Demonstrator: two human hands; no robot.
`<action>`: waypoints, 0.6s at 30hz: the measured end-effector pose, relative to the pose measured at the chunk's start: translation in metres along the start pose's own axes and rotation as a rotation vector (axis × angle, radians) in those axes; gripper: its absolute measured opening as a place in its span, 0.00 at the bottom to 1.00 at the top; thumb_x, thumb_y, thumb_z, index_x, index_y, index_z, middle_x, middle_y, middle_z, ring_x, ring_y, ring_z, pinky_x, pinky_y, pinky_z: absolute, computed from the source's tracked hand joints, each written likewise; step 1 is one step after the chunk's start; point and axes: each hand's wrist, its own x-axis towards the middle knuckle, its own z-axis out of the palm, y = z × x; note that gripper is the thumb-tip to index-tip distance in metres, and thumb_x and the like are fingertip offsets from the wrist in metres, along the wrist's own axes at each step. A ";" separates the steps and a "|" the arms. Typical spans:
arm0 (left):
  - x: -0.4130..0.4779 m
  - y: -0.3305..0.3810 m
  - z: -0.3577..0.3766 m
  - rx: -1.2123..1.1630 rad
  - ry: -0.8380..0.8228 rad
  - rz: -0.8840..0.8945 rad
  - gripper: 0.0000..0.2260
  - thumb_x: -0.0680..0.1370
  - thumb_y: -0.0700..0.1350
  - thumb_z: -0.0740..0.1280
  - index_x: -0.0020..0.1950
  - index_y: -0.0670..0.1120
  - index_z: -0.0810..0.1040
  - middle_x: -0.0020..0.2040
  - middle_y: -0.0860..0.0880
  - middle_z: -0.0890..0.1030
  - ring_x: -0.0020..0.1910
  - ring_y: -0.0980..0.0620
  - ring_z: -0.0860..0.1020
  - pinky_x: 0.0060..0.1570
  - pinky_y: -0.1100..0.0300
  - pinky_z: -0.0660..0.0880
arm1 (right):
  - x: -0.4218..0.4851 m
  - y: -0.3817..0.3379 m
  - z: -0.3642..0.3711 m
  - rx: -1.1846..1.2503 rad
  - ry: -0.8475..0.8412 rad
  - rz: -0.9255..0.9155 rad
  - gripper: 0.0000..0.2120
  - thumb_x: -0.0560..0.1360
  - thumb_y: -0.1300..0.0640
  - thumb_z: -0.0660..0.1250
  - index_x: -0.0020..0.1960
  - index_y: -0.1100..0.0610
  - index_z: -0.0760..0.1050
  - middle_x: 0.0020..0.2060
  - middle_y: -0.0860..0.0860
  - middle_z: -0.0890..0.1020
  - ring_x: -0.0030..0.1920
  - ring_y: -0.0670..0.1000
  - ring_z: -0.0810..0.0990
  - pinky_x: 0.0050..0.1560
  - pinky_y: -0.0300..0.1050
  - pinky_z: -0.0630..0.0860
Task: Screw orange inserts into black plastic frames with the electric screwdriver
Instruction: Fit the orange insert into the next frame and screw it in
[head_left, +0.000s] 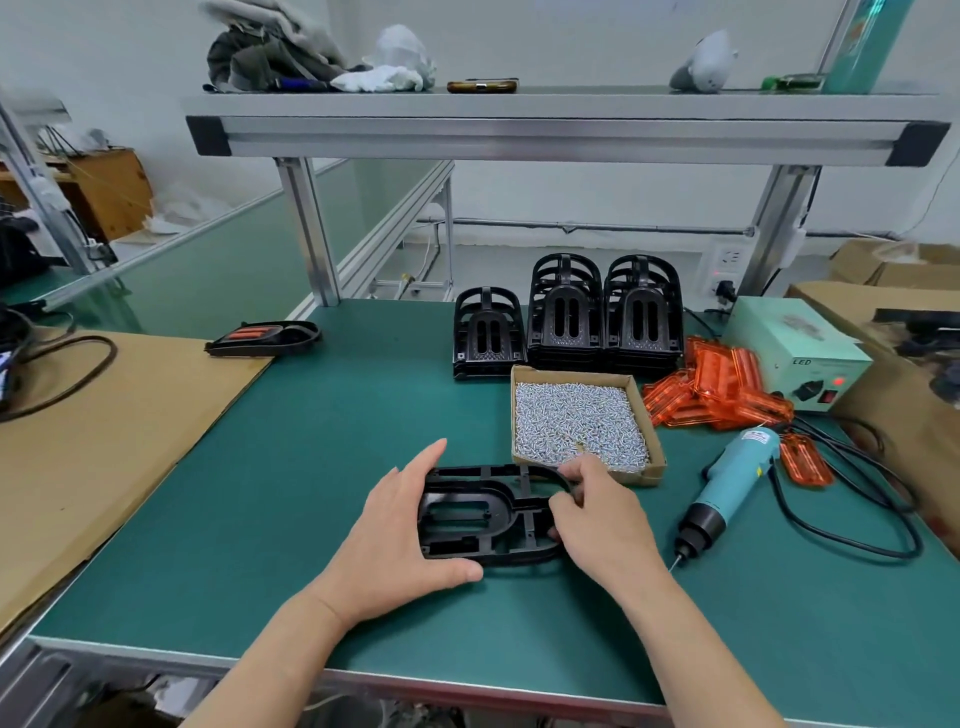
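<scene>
A black plastic frame (478, 512) lies flat on the green mat in front of me, with no orange insert in it. My left hand (400, 530) holds its left end, thumb under the near edge and fingers along the far edge. My right hand (597, 514) grips its right end with curled fingers. The teal electric screwdriver (727, 483) lies on the mat to the right, tip toward me. A pile of orange inserts (717, 384) sits beyond it. An open cardboard box of silver screws (576, 421) is just behind the frame.
Three stacks of black frames (566, 317) stand at the back. A frame with an orange insert fitted (265, 338) lies at the left by a cardboard sheet (93, 441). A pale green power supply (795, 353) and a black cable (852, 525) are at the right.
</scene>
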 end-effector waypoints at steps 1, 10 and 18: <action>0.000 -0.001 0.000 -0.009 0.000 0.007 0.54 0.59 0.69 0.76 0.71 0.77 0.40 0.70 0.72 0.57 0.76 0.55 0.58 0.77 0.49 0.58 | -0.001 0.000 -0.002 -0.106 0.011 -0.021 0.07 0.77 0.54 0.61 0.55 0.46 0.70 0.46 0.46 0.81 0.49 0.54 0.79 0.48 0.49 0.73; 0.001 0.002 0.000 0.008 -0.014 0.046 0.55 0.58 0.70 0.76 0.73 0.75 0.41 0.67 0.77 0.55 0.75 0.62 0.60 0.76 0.55 0.60 | -0.005 -0.008 -0.009 -0.293 0.073 -0.127 0.16 0.77 0.57 0.63 0.64 0.50 0.73 0.60 0.45 0.76 0.60 0.51 0.75 0.55 0.48 0.72; 0.009 0.008 0.007 0.020 -0.040 0.078 0.54 0.58 0.73 0.75 0.72 0.76 0.40 0.63 0.80 0.54 0.65 0.79 0.55 0.59 0.83 0.54 | 0.011 -0.003 -0.027 -0.204 0.159 -0.138 0.11 0.78 0.57 0.65 0.59 0.51 0.78 0.53 0.46 0.80 0.54 0.49 0.78 0.56 0.47 0.75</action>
